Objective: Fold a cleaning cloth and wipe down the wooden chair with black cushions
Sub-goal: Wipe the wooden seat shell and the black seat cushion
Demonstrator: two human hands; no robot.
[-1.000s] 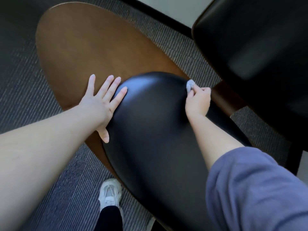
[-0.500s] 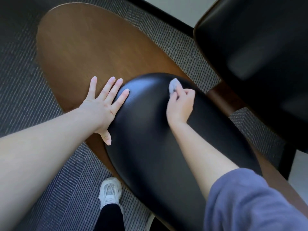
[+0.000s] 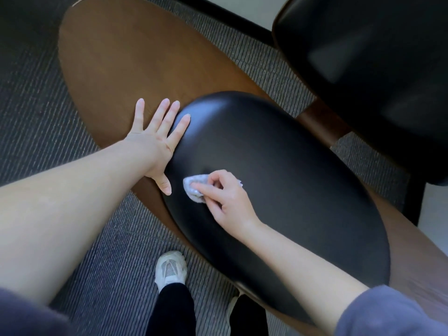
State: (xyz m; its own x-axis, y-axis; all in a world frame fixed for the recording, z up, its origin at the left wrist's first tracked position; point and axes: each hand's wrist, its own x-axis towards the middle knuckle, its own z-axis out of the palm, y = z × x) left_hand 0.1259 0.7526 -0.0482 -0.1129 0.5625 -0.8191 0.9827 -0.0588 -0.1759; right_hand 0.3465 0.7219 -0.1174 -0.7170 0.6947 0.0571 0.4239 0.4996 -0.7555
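Our left hand (image 3: 155, 141), fingers spread flat, rests at the seat cushion (image 3: 278, 166) left edge. Cleaning cloth (image 3: 194, 189): wadded on that cushion's left part, half hidden by our right hand (image 3: 225, 197) pinching it; axis unclear. Cushion's length runs upper-left to lower-right.

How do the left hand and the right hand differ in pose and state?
The left hand lies flat with fingers spread; the right hand's fingers are curled. The left hand holds nothing; the right hand pinches a small pale cloth. The left hand lies partly on the wooden seat; the right hand does not. Both rest on the black cushion.
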